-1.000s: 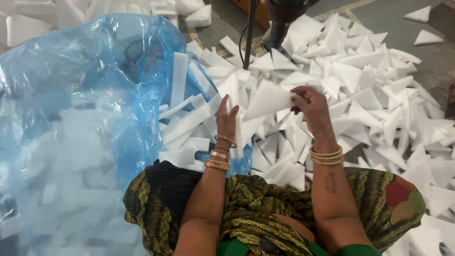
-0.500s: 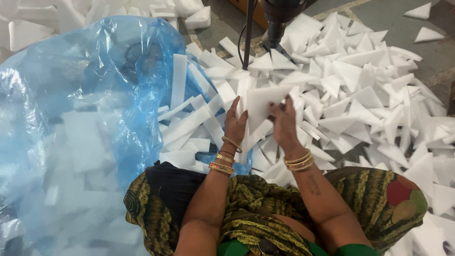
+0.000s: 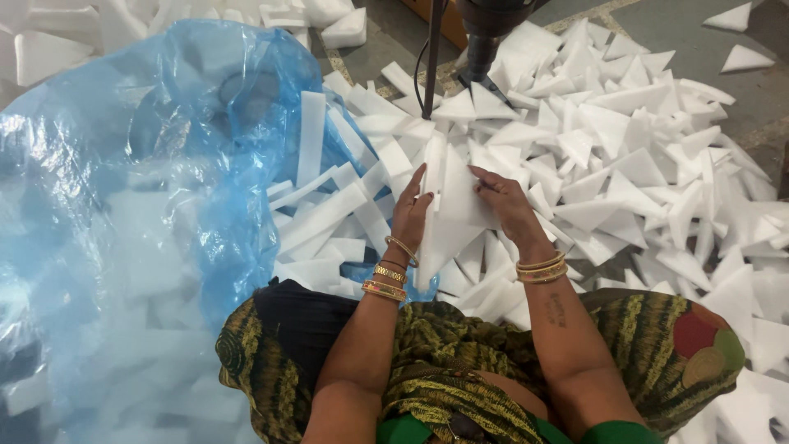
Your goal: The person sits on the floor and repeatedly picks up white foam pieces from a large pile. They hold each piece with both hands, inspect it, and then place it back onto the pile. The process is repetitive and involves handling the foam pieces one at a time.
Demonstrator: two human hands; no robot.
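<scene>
I hold a stack of white triangular foam pieces upright between both hands, just above my lap. My left hand presses flat against the stack's left side, fingers pointing up. My right hand grips the right side with curled fingers. Gold bangles sit on both wrists. A big heap of loose white foam triangles covers the floor ahead and to the right. A large blue transparent plastic bag, part filled with foam pieces, stands at my left, a short way from my left hand.
Long white foam strips lie between the bag and my hands. A dark machine post with a cable rises at the top centre. Bare grey floor shows at the far right. My patterned green clothing fills the bottom.
My right hand moved left from the heap with foam triangles and joined the left hand. Both hands now clamp the pieces together as one upright stack.
</scene>
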